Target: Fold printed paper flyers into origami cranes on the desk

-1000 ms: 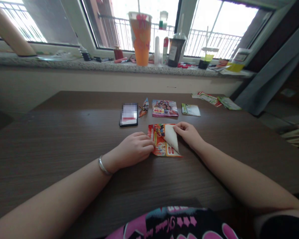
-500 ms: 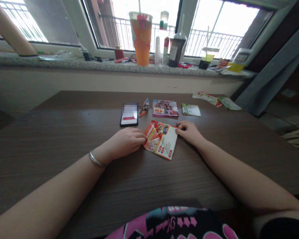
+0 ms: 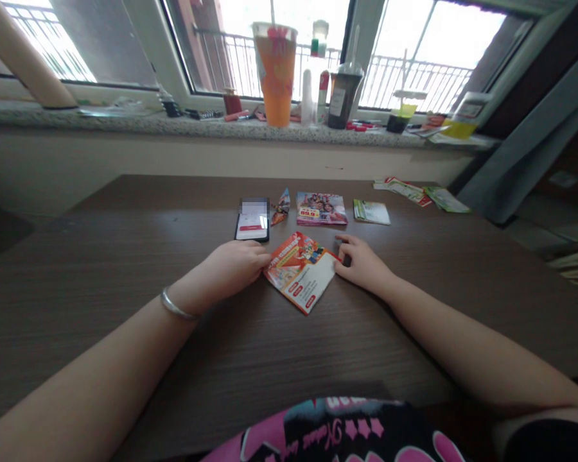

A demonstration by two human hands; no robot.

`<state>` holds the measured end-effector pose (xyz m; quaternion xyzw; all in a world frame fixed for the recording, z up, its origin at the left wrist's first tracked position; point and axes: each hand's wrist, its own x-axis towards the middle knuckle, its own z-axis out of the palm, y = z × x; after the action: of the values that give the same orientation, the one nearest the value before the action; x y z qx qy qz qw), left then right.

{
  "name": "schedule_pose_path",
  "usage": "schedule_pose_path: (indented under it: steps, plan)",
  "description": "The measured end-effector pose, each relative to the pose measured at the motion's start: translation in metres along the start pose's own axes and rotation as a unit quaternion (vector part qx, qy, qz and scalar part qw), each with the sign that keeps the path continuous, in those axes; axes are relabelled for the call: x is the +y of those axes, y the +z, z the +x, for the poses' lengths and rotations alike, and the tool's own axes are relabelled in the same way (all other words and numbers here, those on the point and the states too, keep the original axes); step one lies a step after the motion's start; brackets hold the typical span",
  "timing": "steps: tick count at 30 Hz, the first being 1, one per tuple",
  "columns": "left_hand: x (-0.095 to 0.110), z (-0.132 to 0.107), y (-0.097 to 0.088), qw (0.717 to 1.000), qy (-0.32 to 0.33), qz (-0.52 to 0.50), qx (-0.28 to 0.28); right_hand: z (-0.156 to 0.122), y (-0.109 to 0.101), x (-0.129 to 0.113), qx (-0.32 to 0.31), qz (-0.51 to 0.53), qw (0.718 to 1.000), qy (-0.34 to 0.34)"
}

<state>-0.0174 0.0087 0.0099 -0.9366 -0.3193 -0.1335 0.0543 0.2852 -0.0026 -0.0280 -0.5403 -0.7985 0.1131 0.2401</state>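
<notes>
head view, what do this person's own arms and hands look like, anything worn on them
The left hand and the right hand are ungloved. A plain silver-coloured bangle circles the wrist of the left forearm. The right forearm is uncovered, with nothing showing at its wrist, and a black sleeve appears at its upper end. No left sleeve is in view.

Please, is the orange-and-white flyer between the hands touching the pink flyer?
Apart: the head view shows a strip of tabletop between the orange-and-white flyer and the pink flyer beyond it.
</notes>
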Motion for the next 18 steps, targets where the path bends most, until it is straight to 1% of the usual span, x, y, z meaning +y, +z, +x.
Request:
schedule_pose_path:
  steps: [2, 4, 6, 8, 10, 12, 15, 18]
  plan:
    - [0.011, 0.001, -0.003, 0.997, 0.009, 0.059, -0.047, -0.001, -0.001, -0.003, 0.018, 0.006, 1.0, -0.009]
    - [0.023, 0.001, -0.005, 0.994, 0.006, 0.098, -0.049, -0.001, -0.003, -0.006, 0.029, 0.008, 0.999, -0.032]
    - [0.034, 0.0, -0.006, 0.993, 0.0, 0.11, -0.045, 0.0, -0.004, -0.008, 0.025, -0.005, 0.996, -0.084]
    - [0.041, 0.0, -0.005, 0.993, -0.008, 0.101, -0.055, 0.0, -0.005, -0.01, 0.002, -0.024, 0.988, -0.153]
    - [0.044, 0.001, -0.004, 0.995, 0.002, 0.083, -0.063, 0.0, -0.005, -0.013, -0.028, -0.038, 0.976, -0.211]
    - [0.045, 0.001, -0.002, 0.995, 0.019, 0.068, -0.066, -0.002, -0.006, -0.017, -0.063, -0.042, 0.965, -0.252]
    - [0.045, 0.002, -0.002, 0.995, 0.03, 0.062, -0.072, -0.004, -0.008, -0.022, -0.099, -0.045, 0.953, -0.283]
    - [0.044, 0.002, -0.003, 0.995, 0.023, 0.054, -0.079, -0.005, -0.012, -0.025, -0.115, -0.052, 0.947, -0.296]
